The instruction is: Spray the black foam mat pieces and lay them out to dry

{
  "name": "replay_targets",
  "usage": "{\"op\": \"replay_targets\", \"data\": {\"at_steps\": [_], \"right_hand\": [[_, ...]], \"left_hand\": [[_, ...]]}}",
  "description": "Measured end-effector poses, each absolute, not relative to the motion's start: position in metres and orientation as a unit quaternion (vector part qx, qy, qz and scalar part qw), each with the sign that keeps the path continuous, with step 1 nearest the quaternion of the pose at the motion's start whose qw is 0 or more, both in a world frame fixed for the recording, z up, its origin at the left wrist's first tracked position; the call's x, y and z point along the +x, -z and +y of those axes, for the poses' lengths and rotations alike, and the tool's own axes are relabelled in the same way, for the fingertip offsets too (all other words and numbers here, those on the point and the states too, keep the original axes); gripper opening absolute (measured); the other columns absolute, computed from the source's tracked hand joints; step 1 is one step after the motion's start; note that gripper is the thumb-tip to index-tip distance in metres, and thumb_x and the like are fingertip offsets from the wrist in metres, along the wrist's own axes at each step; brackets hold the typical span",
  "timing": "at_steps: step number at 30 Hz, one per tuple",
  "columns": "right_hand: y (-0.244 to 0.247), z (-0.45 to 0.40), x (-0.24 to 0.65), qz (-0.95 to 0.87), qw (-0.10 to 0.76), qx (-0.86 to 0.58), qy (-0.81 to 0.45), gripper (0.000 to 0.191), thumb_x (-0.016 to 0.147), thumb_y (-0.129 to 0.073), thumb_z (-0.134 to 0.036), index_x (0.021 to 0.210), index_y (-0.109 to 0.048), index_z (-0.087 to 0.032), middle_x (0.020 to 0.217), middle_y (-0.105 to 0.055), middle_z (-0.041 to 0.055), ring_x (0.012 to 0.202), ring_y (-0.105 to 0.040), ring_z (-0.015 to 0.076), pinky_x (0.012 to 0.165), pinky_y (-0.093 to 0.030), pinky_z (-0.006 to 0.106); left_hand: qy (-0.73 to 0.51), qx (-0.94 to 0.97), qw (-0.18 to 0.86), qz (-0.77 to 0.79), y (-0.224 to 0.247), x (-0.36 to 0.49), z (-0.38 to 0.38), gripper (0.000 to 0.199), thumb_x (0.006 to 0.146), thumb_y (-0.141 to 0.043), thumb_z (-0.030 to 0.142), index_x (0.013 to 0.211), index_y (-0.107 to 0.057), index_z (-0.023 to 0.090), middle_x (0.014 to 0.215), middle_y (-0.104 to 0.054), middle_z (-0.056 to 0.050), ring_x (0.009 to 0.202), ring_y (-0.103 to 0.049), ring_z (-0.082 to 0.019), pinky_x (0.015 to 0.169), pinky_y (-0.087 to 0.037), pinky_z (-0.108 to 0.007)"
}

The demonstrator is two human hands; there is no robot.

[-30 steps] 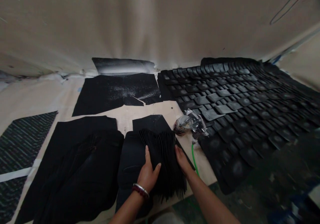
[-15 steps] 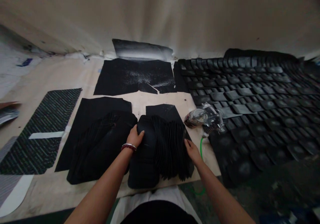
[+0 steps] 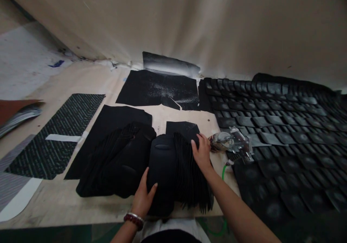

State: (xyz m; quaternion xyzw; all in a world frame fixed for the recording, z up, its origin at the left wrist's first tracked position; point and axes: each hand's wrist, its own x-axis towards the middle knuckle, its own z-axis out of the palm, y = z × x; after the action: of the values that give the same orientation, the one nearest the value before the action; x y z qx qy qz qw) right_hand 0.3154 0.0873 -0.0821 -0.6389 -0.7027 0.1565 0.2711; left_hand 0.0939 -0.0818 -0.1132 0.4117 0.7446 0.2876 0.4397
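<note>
My left hand, with a red bead bracelet and a pale bangle at the wrist, lies at the near left edge of a smooth black rounded panel. Its visible thumb and finger are spread. On the right, a stack of thin black pieces is fanned out beside that panel. My right hand rests at the stack's far right side, fingers stretched and apart. Left of the panel lies a second fanned pile of black pieces. Black sheets lie under both piles.
A spray gun with a cup and a green hose lies right of my right hand. Rows of overlapping black pieces cover the right side. A patterned sheet with a white strip lies left; a powdered black sheet lies behind.
My left hand has slid from the panel's far left edge toward me. My right hand has moved from the stack's right side up to its far end. The view has shifted.
</note>
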Motion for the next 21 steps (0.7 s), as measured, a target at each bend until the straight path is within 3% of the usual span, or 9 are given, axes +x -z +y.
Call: {"op": "replay_targets", "data": {"at_steps": [3, 6, 10, 12, 15, 21], "right_hand": [[0.074, 0.118, 0.249, -0.808, 0.188, -0.523, -0.195, 0.039, 0.086, -0.045, -0.041, 0.116, -0.046, -0.017, 0.122, -0.046, 0.008, 0.117, -0.035, 0.0215, 0.099, -0.026, 0.04], [0.088, 0.14, 0.192, -0.858, 0.086, -0.45, -0.232, 0.04, 0.082, -0.05, -0.046, 0.11, -0.051, -0.017, 0.119, -0.049, 0.0067, 0.113, -0.041, 0.0231, 0.095, -0.031, 0.044], [0.118, 0.155, 0.152, -0.839, -0.06, -0.474, -0.261, 0.043, 0.081, -0.05, -0.05, 0.107, -0.053, -0.016, 0.107, -0.055, 0.0083, 0.099, -0.052, 0.0235, 0.086, -0.04, 0.047], [0.128, 0.156, 0.147, -0.823, -0.111, -0.491, -0.263, 0.043, 0.081, -0.05, -0.05, 0.108, -0.053, -0.016, 0.11, -0.053, 0.009, 0.101, -0.05, 0.0248, 0.086, -0.039, 0.049], [0.13, 0.151, 0.151, -0.821, -0.142, -0.488, -0.26, 0.045, 0.08, -0.052, -0.05, 0.11, -0.051, -0.017, 0.118, -0.048, 0.009, 0.108, -0.044, 0.0273, 0.09, -0.036, 0.052], [0.118, 0.14, 0.168, -0.838, -0.127, -0.452, -0.277, 0.041, 0.081, -0.054, -0.045, 0.112, -0.049, -0.018, 0.115, -0.049, 0.0075, 0.105, -0.046, 0.0255, 0.087, -0.038, 0.049]], "left_hand": [[-0.283, 0.372, 0.472, 0.747, 0.111, 0.09, -0.104, 0.064, 0.078, -0.042, 0.044, 0.134, -0.026, 0.017, 0.137, -0.035, -0.009, 0.125, -0.033, -0.02, 0.105, -0.026, -0.036], [-0.269, 0.319, 0.481, 0.771, 0.114, 0.089, -0.125, 0.061, 0.076, -0.043, 0.049, 0.127, -0.037, 0.014, 0.128, -0.046, -0.012, 0.12, -0.042, -0.022, 0.1, -0.033, -0.036], [-0.239, 0.3, 0.468, 0.797, 0.126, 0.088, -0.132, 0.064, 0.072, -0.045, 0.055, 0.115, -0.049, 0.009, 0.116, -0.056, -0.015, 0.112, -0.049, -0.026, 0.096, -0.037, -0.038], [-0.224, 0.316, 0.458, 0.8, 0.13, 0.086, -0.125, 0.062, 0.071, -0.045, 0.057, 0.109, -0.054, 0.009, 0.113, -0.058, -0.015, 0.111, -0.049, -0.027, 0.098, -0.036, -0.038], [-0.209, 0.31, 0.471, 0.799, 0.131, 0.081, -0.115, 0.058, 0.071, -0.043, 0.058, 0.104, -0.059, 0.013, 0.11, -0.061, -0.012, 0.109, -0.051, -0.026, 0.095, -0.038, -0.035], [-0.224, 0.252, 0.538, 0.773, 0.126, 0.08, -0.106, 0.062, 0.068, -0.043, 0.063, 0.102, -0.061, 0.015, 0.108, -0.063, -0.01, 0.105, -0.055, -0.027, 0.092, -0.04, -0.035]]}}
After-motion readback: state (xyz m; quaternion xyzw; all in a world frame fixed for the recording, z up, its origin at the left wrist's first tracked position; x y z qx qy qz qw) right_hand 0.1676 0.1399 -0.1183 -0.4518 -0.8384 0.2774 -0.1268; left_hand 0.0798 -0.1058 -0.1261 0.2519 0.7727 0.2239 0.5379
